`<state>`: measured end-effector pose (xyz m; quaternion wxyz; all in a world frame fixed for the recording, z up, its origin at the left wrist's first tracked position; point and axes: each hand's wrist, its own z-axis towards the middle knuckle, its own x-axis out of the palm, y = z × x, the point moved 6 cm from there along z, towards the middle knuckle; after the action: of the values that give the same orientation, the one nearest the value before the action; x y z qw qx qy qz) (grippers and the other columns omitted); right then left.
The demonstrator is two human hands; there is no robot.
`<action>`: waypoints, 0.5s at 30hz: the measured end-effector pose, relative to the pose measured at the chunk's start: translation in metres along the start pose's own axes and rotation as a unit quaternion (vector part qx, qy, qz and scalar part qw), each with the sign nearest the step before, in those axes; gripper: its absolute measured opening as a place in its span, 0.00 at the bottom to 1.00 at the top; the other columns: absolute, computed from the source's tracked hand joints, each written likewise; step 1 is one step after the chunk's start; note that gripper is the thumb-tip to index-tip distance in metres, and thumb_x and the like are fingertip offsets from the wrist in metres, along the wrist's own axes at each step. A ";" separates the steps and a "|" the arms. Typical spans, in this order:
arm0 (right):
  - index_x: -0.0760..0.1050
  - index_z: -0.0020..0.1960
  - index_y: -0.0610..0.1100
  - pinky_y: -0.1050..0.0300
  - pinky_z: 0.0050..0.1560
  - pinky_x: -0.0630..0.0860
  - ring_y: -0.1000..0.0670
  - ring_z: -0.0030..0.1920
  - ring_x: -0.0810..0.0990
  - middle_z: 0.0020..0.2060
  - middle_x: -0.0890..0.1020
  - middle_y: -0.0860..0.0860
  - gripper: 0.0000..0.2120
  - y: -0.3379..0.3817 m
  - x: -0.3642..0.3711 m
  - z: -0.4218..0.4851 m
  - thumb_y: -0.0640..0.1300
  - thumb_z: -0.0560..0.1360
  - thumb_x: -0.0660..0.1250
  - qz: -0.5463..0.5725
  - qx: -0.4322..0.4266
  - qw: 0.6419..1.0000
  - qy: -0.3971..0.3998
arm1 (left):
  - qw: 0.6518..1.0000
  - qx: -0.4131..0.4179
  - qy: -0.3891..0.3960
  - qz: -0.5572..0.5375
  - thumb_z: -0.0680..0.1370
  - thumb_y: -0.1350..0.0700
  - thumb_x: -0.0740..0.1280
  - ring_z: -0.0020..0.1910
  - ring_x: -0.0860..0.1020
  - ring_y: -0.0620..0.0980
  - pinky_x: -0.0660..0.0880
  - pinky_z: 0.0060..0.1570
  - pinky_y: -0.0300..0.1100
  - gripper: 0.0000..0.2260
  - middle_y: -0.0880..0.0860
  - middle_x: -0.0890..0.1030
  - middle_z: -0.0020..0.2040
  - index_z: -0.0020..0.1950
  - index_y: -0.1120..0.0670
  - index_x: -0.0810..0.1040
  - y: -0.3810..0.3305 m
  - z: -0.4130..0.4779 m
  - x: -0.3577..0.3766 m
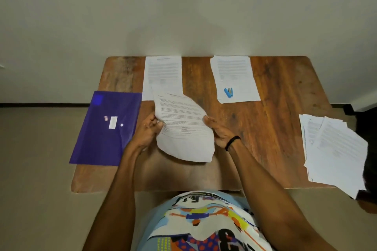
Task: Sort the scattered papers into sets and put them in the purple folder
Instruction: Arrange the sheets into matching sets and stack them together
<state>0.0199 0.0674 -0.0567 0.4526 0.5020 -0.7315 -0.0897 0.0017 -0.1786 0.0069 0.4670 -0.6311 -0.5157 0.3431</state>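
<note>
Nearest, the left hand (pixel 150 128) and right hand (pixel 217 130) each gripped a side edge of a curled sheaf of papers (pixel 183 128) above the table (pixel 275 108). To the left the purple folder (pixel 106 128) lay flat, seemingly unfilled; at the right edge a fanned heap (pixel 334 149) looked unsorted. Farther back lay two neat sets, the left set (pixel 163 73) bare, the right set (pixel 234 73) under a blue stapler (pixel 228 92). Sorting seemed roughly half done, filing not begun.
</note>
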 end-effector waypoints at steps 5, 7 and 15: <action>0.69 0.73 0.39 0.36 0.65 0.74 0.37 0.67 0.77 0.67 0.78 0.40 0.23 0.042 0.012 -0.021 0.32 0.79 0.67 -0.098 -0.093 0.991 0.004 | 0.996 -0.004 -0.042 0.077 0.80 0.62 0.67 0.55 0.83 0.46 0.81 0.54 0.42 0.11 0.47 0.83 0.55 0.62 0.55 0.76 -0.004 0.009 0.010; 0.70 0.71 0.38 0.42 0.59 0.80 0.39 0.63 0.80 0.64 0.80 0.41 0.25 0.060 0.013 -0.031 0.32 0.76 0.70 -0.171 -0.151 0.973 -0.031 | 0.995 -0.004 -0.058 0.084 0.79 0.63 0.68 0.51 0.83 0.41 0.81 0.54 0.42 0.13 0.45 0.83 0.54 0.63 0.54 0.75 -0.004 0.011 0.016; 0.80 0.59 0.36 0.63 0.47 0.81 0.60 0.45 0.85 0.50 0.84 0.48 0.15 0.079 -0.005 -0.052 0.37 0.73 0.75 -0.267 -0.283 0.895 -0.220 | 0.983 0.044 -0.116 0.134 0.82 0.58 0.65 0.60 0.79 0.50 0.77 0.58 0.40 0.17 0.53 0.79 0.63 0.71 0.54 0.71 0.001 0.021 0.051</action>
<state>0.0078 0.1263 0.0159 0.3626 0.4963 -0.5946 -0.5183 -0.0054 -0.1243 0.0016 0.3816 -0.6291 -0.4615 0.4956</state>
